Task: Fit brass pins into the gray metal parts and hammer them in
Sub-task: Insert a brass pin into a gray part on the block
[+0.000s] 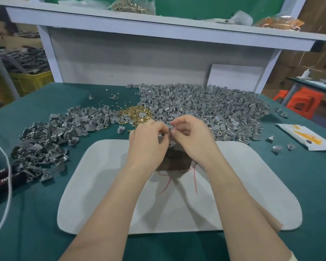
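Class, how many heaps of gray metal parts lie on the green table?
2: darker gray metal heap at left, larger paler gray heap at back right; scattered strays excluded.

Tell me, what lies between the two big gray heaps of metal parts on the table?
A mound of brass pins, one gray part resting on it, fills the gap between the left heap and the right heap; the head view shows it.

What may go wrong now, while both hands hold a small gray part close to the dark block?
1. The left hand and right hand pinch the gray part only by fingertips near the dark block; it may slip and drop onto the white mat.
2. The brass pins lie in a loose pile touching the gray parts pile; a careless reach may scatter them.
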Motion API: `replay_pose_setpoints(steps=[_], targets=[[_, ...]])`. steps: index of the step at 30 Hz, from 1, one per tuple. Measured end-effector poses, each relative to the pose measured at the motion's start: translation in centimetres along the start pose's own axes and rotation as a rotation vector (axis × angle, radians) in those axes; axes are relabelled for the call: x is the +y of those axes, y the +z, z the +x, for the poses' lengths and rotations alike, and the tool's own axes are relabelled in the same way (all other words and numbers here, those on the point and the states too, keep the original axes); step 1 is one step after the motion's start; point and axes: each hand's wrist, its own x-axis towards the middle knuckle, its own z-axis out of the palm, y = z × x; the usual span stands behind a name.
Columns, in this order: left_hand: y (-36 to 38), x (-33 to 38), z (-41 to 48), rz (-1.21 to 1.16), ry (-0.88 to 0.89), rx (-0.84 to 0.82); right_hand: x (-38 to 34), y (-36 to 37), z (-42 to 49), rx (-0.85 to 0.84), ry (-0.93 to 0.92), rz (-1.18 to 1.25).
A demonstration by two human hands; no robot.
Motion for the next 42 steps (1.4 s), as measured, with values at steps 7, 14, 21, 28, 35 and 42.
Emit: replay_pose_setpoints(steps=[7,14,21,28,35,42], targets=[[0.2,0.0,0.0,-0.054,0.003,0.032,-0.2,-0.1,0.0,0.011,0.041,0.028],[0.0,-1.0,0.2,-0.018,-0.142,-0.101,0.6,-0.6,0.0,0.044,-0.02,-0.259],[0.2,-1.1,0.1,0.072,-0.162,-0.172,0.8,0.0,0.0,-0.085,-0.124,-0.502],[0.5,-1.4,0.4,0.09,-0.153,-0.178,0.4,0.5,-0.1,-0.128,-0.128,-0.543],[0.7,-1.4,0.3,0.115,-0.151,-0.149,0.9,0.2,-0.2,-0.062,-0.088,-0.482],[0.7,-1.4,0.2,0.13,-0.149,-0.155,1.0,0.2,-0.1,-0.058,-0.079,-0.447]])
